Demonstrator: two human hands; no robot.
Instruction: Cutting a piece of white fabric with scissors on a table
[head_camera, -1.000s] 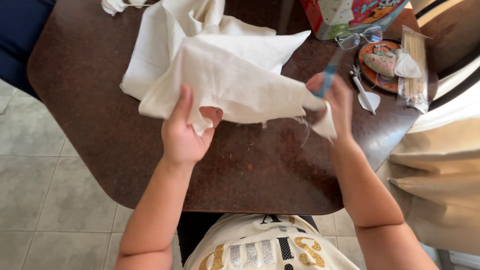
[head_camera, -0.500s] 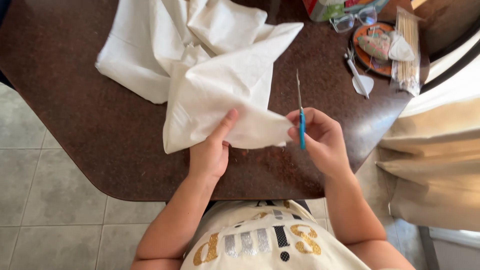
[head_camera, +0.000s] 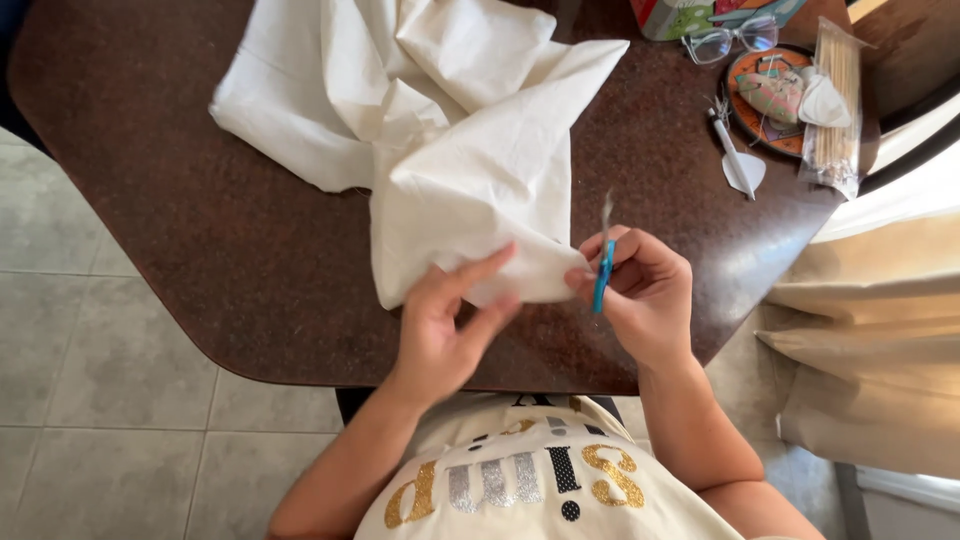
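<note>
White cloth: left hand pinches its corner; right hand grips blue-handled scissors.

Cloth lies spread over the table, from its far edge toward the near edge. Left hand at the near edge, on the cloth's nearest corner. Right hand just right of it, holding scissors upright. Glasses, plate and packet of sticks sit at the far right corner.
</note>
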